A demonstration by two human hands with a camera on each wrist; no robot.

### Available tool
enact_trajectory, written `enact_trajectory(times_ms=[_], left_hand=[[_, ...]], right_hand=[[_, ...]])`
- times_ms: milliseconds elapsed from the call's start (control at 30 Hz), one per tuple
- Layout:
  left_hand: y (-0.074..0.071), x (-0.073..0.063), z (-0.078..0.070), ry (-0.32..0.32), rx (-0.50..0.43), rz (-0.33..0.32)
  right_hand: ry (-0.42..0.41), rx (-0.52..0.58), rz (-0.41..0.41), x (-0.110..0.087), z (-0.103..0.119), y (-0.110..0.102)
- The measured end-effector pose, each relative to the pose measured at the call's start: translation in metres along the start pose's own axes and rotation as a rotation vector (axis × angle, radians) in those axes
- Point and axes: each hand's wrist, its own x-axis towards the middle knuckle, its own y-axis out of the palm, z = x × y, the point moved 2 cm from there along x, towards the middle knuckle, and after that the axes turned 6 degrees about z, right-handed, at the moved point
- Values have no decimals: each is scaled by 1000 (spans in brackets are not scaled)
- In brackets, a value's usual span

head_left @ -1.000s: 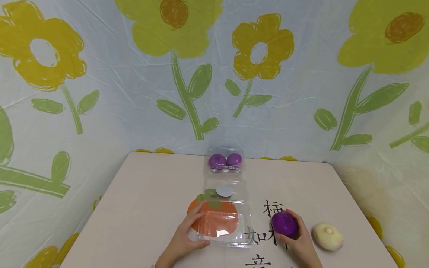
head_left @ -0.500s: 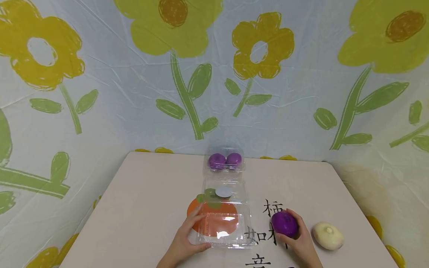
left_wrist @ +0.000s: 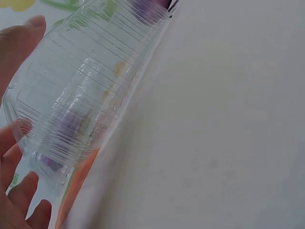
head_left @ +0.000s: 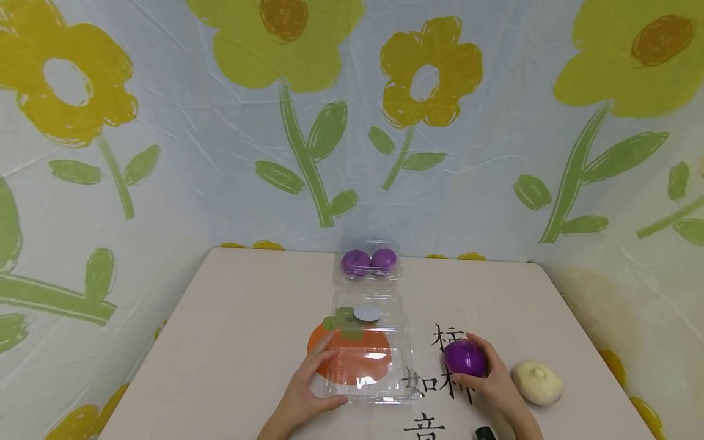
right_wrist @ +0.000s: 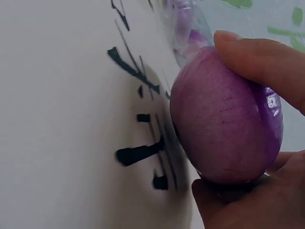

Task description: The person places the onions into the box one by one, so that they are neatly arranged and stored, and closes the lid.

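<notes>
In the head view my left hand [head_left: 302,388] holds the left side of a clear plastic clamshell box [head_left: 409,360], its thumb at the near corner and its fingers along the far side. The box's lid [head_left: 393,305] is folded back away from me and bears a pale oval sticker [head_left: 366,313]. Nothing is visible inside the near half. To the right, my right hand [head_left: 492,373] grips a red onion [head_left: 465,359]. In the right wrist view thumb and fingers wrap the onion [right_wrist: 219,119], which hangs close above the tabletop, its paler side towards the camera.
A pale, round vegetable with a stub [head_left: 538,382] lies right of my right hand. At the back edge stands another clear box holding two purple onions [head_left: 356,263]. The beige tabletop [head_left: 264,305] has a printed persimmon and black characters. A small dark thing [head_left: 485,432] shows at the bottom edge.
The right hand has shifted the red onion slightly up and away from me, uncovering more of the printed character. The left hand stays on the box. The dark thing has come into view.
</notes>
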Motion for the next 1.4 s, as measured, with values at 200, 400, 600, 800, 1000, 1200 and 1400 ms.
enact_trajectory(times_ms=[200,400,600,800,1000,1200,1400], left_hand=[[3,-4,13,1,-11,16],[2,-4,13,-6,-15,18],[1,-3,10,-13,-13,24],[1,-4,9,-36,-7,28],[1,-4,7,-26,-4,23],[1,-3,8,-9,-8,23],[1,-3,10,-28,-8,30]], right_hand=[[36,54,47,7,12,-2],[-26,64,49,16,27,0],[-99,84,44,21,46,1],[-161,86,45,25,62,5],[-210,102,53,30,75,11],[-234,92,39,33,90,17],[-272,92,38,38,101,25]])
